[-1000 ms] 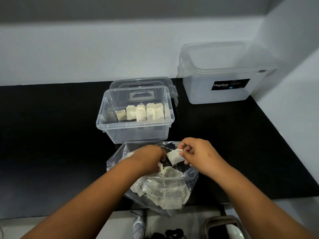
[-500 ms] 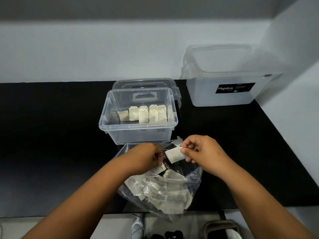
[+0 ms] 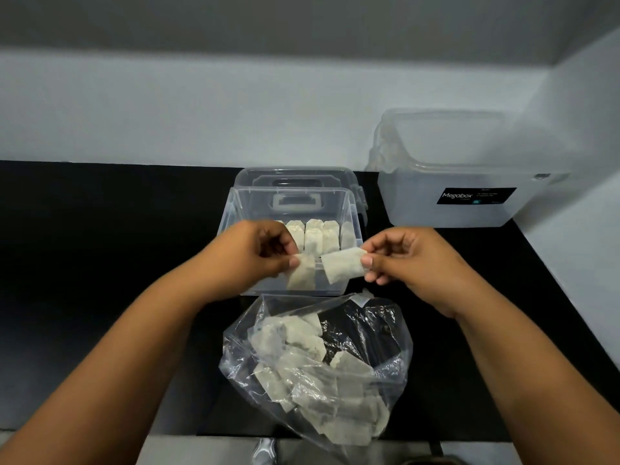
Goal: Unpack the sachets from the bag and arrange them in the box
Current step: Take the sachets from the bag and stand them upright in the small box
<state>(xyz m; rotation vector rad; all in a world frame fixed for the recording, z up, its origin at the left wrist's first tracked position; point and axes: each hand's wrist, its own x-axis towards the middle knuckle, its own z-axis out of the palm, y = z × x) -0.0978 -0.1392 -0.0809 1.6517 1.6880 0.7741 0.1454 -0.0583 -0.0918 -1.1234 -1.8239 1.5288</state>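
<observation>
The left hand (image 3: 250, 255) pinched one pale sachet (image 3: 302, 271) by its corner; the right hand (image 3: 407, 260) pinched another sachet (image 3: 344, 269); both hung before the clear box (image 3: 350, 209), above the crinkled bag (image 3: 379, 333) of sachets.

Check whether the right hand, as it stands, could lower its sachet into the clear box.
Probably yes. The right hand pinches a sachet just in front of the open clear box; its lid is off and nothing blocks the opening.
</observation>
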